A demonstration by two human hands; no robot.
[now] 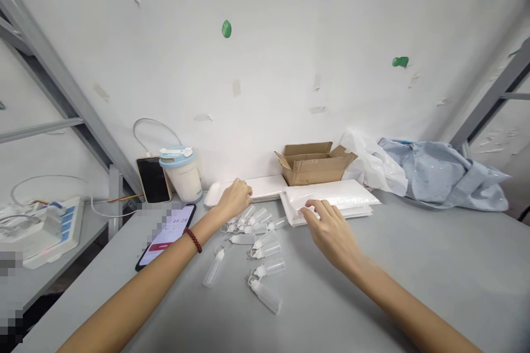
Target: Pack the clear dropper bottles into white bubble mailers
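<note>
My left hand (235, 198) has its fingers curled together at the edge of a flat white stack (267, 187), above the small bottles; what its fingertips hold, if anything, is hidden. My right hand (329, 226) is over the front edge of the white plastic mailer bags (331, 196), thumb and forefinger apart, with nothing seen between them. Several small clear bottles with white caps (267, 295) lie loose on the grey table between my forearms, most of them clustered below my left hand.
An open cardboard box (317, 168) stands behind the bags. At the right lie a white plastic bag (372, 162) and blue cloth (439, 174). At the left are a lidded cup (182, 175), a dark phone (154, 179), a lit phone (165, 236) and a power strip (62, 231).
</note>
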